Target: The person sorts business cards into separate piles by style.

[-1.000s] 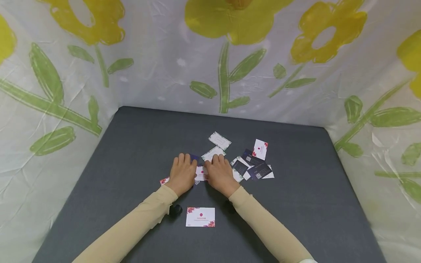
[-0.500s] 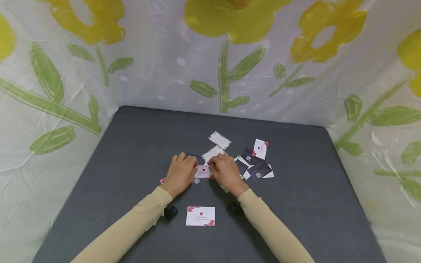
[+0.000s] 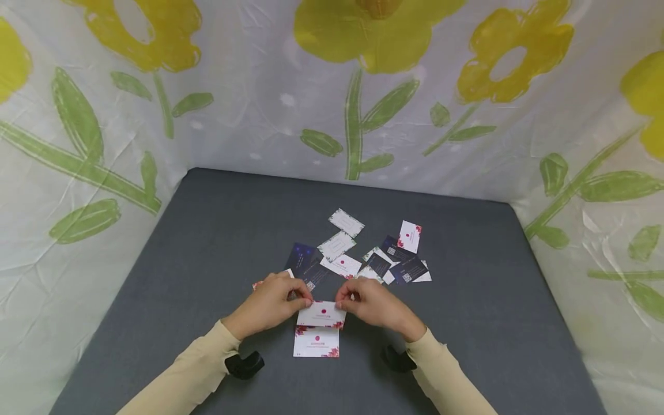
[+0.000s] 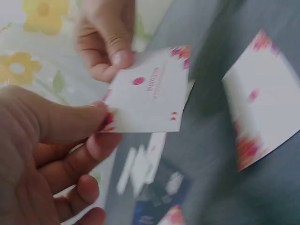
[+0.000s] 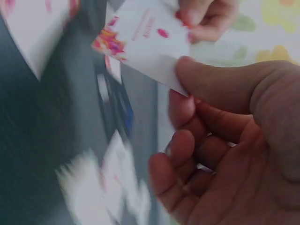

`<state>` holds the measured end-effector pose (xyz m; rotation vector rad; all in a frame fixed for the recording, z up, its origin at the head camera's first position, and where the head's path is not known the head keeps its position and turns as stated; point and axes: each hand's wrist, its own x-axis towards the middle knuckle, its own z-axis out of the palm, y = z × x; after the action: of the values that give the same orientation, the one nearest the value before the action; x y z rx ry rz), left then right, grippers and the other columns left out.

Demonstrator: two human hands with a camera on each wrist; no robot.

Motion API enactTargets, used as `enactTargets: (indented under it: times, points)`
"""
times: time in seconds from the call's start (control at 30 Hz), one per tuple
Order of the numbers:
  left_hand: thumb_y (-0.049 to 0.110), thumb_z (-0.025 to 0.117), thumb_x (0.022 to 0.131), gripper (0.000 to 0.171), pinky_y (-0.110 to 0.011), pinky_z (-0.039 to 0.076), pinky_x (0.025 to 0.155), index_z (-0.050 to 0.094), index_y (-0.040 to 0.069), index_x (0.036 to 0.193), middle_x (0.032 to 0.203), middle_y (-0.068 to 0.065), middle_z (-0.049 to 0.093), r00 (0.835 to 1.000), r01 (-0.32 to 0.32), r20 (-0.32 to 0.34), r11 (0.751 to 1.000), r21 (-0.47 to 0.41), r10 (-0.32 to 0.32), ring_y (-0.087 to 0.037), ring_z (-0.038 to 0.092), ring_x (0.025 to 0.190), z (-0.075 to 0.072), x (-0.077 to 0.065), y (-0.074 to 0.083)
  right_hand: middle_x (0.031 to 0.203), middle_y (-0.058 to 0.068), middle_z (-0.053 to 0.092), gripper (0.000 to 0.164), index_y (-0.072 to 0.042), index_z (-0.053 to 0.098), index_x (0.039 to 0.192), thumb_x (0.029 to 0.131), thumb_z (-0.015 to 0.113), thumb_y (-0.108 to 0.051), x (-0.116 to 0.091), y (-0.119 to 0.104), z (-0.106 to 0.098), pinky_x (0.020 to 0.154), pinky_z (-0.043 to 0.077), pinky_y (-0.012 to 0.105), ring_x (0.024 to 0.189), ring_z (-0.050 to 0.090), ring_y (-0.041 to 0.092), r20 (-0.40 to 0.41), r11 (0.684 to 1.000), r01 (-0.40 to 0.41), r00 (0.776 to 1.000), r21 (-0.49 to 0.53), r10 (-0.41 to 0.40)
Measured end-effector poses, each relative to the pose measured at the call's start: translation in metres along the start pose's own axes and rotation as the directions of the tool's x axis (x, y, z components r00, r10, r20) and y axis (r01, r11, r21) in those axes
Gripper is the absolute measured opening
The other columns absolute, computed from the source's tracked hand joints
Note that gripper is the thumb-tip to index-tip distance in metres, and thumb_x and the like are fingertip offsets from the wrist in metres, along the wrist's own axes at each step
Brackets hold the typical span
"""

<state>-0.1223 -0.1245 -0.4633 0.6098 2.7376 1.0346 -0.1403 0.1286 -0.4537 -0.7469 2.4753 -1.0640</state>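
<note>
A white business card (image 3: 323,316) with red flower corners and a red dot is held between both hands. My left hand (image 3: 271,305) pinches its upper left corner between thumb and forefinger, while my right hand (image 3: 381,306) pinches the upper right corner. In the left wrist view the held card (image 4: 152,93) is raised over the table, with another card edge showing behind it. A matching card (image 3: 316,344) lies flat on the table nearer the body, partly overlapped by the held one in the head view.
Beyond the hands lie dark blue cards (image 3: 303,259), white leaf-edged cards (image 3: 346,222) and a red-flowered card (image 3: 342,265). An overlapping heap of dark and white cards (image 3: 402,262) sits farther right on the grey table (image 3: 233,219). A flower-printed curtain (image 3: 249,115) surrounds the table.
Both hands have drawn back toward the body, carrying the white card from beside the loose cards to just over the matching card. The dark blue cards behind are now uncovered.
</note>
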Motion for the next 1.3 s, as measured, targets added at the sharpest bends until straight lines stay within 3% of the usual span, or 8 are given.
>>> enactTargets:
  times: [0.1,0.23,0.53,0.83,1.03,1.3]
  points:
    - [0.017,0.079,0.090,0.012,-0.031,0.040,0.080,0.076,0.028,0.085,0.074,0.017,0.065,0.999,0.007,0.040,1.000,-0.004,-0.007,-0.003,0.049,0.075,0.010,-0.014,-0.003,0.079,-0.003,0.067,0.007,-0.009,0.075,0.092,0.097,0.070,-0.011,-0.012,0.003,0.015,0.059,0.040,0.018,0.065,0.048,0.000,0.087,0.993,-0.058,0.995,0.103,0.050]
    - [0.017,0.078,0.088,0.013,-0.026,0.037,0.073,0.076,0.028,0.082,0.069,0.016,0.061,0.998,0.031,0.053,0.999,0.029,-0.032,0.001,0.042,0.069,0.024,-0.025,-0.009,0.077,-0.004,0.069,0.006,-0.009,0.077,0.091,0.095,0.072,-0.009,-0.014,0.009,0.036,0.059,0.038,0.018,0.064,0.048,-0.001,0.094,0.990,-0.113,0.990,0.079,0.105]
    - [0.016,0.080,0.085,0.014,-0.026,0.037,0.068,0.073,0.023,0.076,0.067,0.015,0.059,1.000,0.014,0.001,0.993,0.114,-0.014,0.000,0.042,0.068,0.046,-0.032,-0.020,0.078,-0.004,0.066,0.007,-0.010,0.075,0.084,0.091,0.076,-0.008,-0.016,0.013,0.066,0.069,0.042,0.023,0.073,0.049,0.001,-0.023,0.989,-0.067,0.998,-0.135,0.064]
    - [0.016,0.082,0.085,0.018,-0.027,0.037,0.071,0.068,0.023,0.075,0.069,0.015,0.052,0.998,0.036,-0.056,0.988,0.149,-0.028,0.002,0.043,0.068,0.048,-0.028,-0.023,0.080,-0.004,0.059,0.007,-0.011,0.074,0.086,0.089,0.080,-0.010,-0.011,0.015,0.072,0.073,0.046,0.025,0.078,0.051,0.007,-0.144,0.961,-0.004,0.989,-0.277,-0.038]
    - [0.018,0.084,0.084,0.019,-0.025,0.035,0.069,0.067,0.024,0.076,0.072,0.014,0.052,0.992,-0.010,-0.120,0.970,0.241,0.040,0.000,0.043,0.068,0.057,-0.030,-0.028,0.082,-0.002,0.059,0.008,-0.011,0.073,0.088,0.089,0.080,-0.009,-0.014,0.015,0.078,0.069,0.047,0.023,0.077,0.051,0.008,-0.199,0.919,0.065,0.968,-0.388,-0.153]
    - [0.019,0.085,0.082,0.023,-0.023,0.030,0.066,0.062,0.022,0.080,0.074,0.012,0.050,0.973,-0.069,-0.182,0.934,0.351,0.140,-0.004,0.041,0.069,0.077,-0.043,-0.027,0.084,-0.006,0.058,0.008,-0.013,0.070,0.089,0.090,0.078,-0.011,-0.029,0.013,0.088,0.067,0.046,0.019,0.078,0.046,0.003,-0.195,0.914,0.010,0.976,-0.406,-0.098]
